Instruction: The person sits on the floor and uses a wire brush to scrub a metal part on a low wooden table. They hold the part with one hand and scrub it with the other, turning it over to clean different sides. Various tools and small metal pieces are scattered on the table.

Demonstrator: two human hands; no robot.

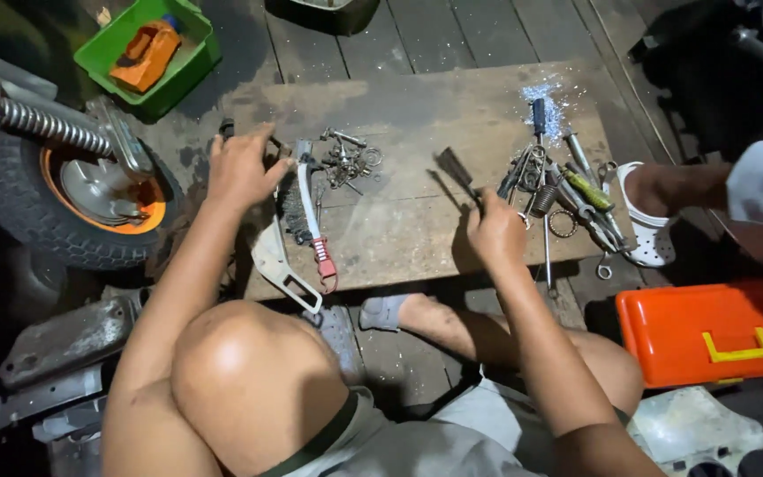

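The person sat low by a flat wooden board (417, 238) on the plank floor. The left hand (240, 168) lay on top of a dark metal part (227, 129) at the board's left edge, with the fingers curled down over it. The right hand (494, 231) was closed around the handle of a brush (457, 170), and its dark head pointed up and away across the board. A wire brush with a red handle (314, 221) lay between the two hands, next to a white bent bracket (277, 265).

The work looked to be only partway along. A little heap of bolts and rings (351, 159) sat loose on the board, and a pile of tools (567, 190) lay spread out on the right. A wheel with an orange rim (81, 194) lay off to the left, not joined to anything.

A green square bin (189, 55) with something orange in it sat at the top left. A closed orange box with a yellow latch (717, 331) sat at the lower right
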